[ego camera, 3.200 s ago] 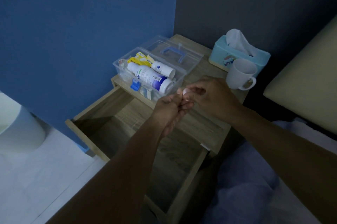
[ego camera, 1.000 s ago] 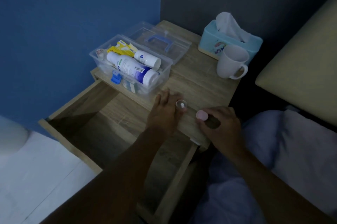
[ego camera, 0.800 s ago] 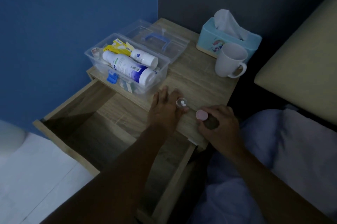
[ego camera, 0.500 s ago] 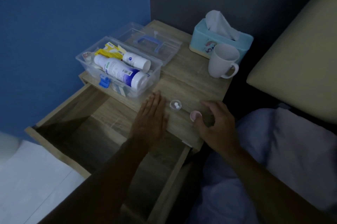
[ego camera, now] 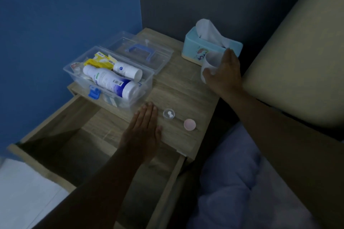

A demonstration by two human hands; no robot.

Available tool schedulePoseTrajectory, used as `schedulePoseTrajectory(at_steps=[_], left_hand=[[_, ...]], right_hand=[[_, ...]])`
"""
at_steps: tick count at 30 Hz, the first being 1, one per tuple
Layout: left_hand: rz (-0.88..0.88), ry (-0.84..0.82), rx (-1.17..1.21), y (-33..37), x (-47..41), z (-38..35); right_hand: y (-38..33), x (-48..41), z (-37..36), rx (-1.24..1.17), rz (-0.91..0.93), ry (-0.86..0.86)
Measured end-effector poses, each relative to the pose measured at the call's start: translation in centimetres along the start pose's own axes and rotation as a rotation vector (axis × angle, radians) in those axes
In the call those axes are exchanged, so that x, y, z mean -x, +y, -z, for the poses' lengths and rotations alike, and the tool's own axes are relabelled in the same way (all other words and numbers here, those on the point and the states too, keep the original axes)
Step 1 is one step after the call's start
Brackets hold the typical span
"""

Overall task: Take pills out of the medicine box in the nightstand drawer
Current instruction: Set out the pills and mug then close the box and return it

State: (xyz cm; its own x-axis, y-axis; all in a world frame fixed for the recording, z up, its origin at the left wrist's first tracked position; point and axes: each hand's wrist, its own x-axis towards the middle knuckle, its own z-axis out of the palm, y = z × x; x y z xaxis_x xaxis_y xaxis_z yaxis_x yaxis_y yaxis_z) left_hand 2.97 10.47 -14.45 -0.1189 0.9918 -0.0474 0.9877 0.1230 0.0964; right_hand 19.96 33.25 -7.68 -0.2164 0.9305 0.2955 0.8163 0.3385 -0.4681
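Left hand (ego camera: 143, 131) flat on nightstand top (ego camera: 178, 94), fingers together, holding nothing; likely steadying. At its 2 o'clock, small clear cup (ego camera: 168, 113) with 2 white pills, out of medicine box (ego camera: 111, 77) at 11 o'clock. Pink cap (ego camera: 189, 124) at 3 o'clock, set aside. Right hand (ego camera: 223, 72) curled around white mug (ego camera: 209, 64); grip closure cannot tell. Presumably for swallowing.

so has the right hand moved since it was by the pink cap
Yes. The right hand has left the pink cap near the nightstand's front edge and gone back to the white mug beside the tissue box.
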Motion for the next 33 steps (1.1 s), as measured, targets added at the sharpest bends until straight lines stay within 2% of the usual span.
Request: schedulePoseTrajectory(at_steps=[4, 6, 11, 15, 21, 33], left_hand=[[-0.012, -0.002, 0.039, 0.1, -0.2, 0.1], [-0.005, -0.001, 0.019, 0.0, -0.2, 0.0], [0.004, 0.009, 0.042, 0.2, -0.1, -0.1], [0.012, 0.004, 0.008, 0.1, -0.2, -0.2], [0.015, -0.01, 0.062, 0.0, -0.1, -0.2], [0.014, 0.019, 0.063, -0.2, -0.2, -0.4]], right_hand=[[0.3, -1.7, -0.9, -0.004, -0.217, -0.054], [0.4, -1.9, -1.3, -0.019, -0.247, -0.044], [0.4, -2.0, -0.7, -0.085, -0.238, -0.01], [-0.5, -0.5, 0.2, -0.064, -0.134, -0.048], [-3.5, 3.4, 0.5, -0.159, -0.032, -0.043], [-5.9, 6.8, 1.5, -0.155, 0.015, -0.151]])
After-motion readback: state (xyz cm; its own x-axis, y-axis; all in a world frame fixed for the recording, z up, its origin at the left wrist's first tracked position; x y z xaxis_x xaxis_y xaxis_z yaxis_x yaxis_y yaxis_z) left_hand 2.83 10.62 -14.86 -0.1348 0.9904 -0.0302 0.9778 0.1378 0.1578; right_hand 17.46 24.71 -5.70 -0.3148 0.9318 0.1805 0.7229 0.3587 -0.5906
